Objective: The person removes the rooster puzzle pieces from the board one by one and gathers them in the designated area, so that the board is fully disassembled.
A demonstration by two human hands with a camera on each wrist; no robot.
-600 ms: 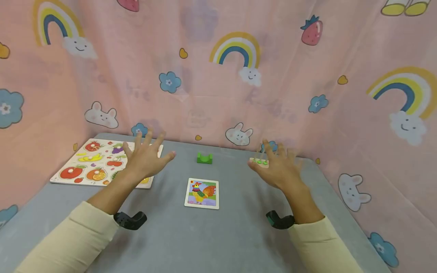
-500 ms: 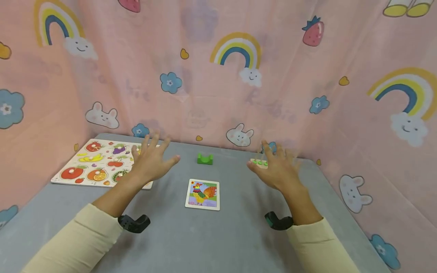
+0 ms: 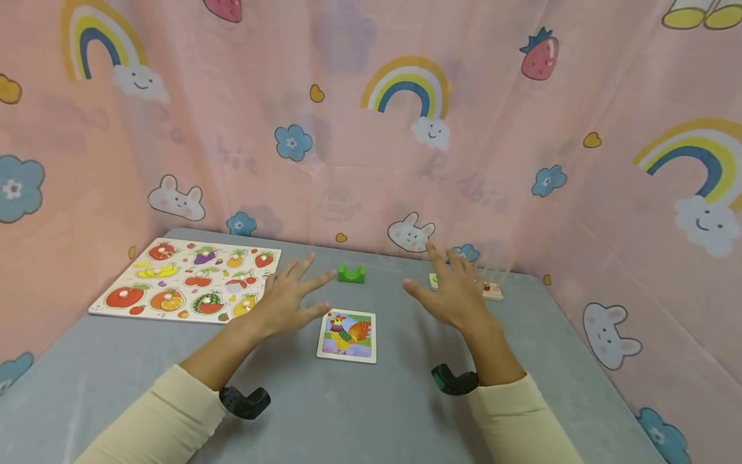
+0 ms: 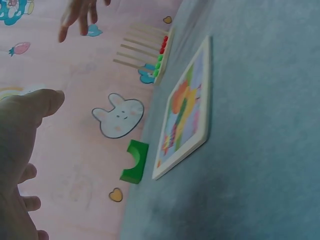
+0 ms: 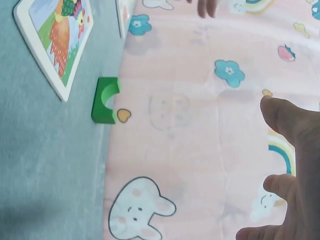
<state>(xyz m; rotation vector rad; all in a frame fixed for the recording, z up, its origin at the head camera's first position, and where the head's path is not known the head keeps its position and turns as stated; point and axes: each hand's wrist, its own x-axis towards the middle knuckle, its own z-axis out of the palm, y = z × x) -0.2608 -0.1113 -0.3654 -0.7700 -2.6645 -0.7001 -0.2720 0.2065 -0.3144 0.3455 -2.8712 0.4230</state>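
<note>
My left hand [image 3: 286, 299] is held over the table with its fingers spread, holding nothing. In the head view its thumb tip overlaps the corner of a square rooster picture puzzle [image 3: 346, 336] in a white frame. My right hand [image 3: 455, 293] hovers on the other side, fingers spread and holding nothing, in front of a wooden peg board [image 3: 493, 292] that it partly hides. That board carries upright sticks with green and red beads [image 4: 161, 50]. Between the hands, farther back, a green block [image 3: 351, 274] with a half-round notch stands on the table.
A white fruit puzzle board [image 3: 191, 280] with knobbed pieces lies at the back left, its right side partly behind my left hand. The grey table [image 3: 359, 412] ends at a pink printed curtain [image 3: 348, 174] behind and at the sides. A black wrist device [image 3: 246, 403] sits below my left hand.
Both hands have moved inward toward each other, the left also lower and nearer the rooster puzzle. More of the fruit board and peg board shows. The view has shifted slightly.
</note>
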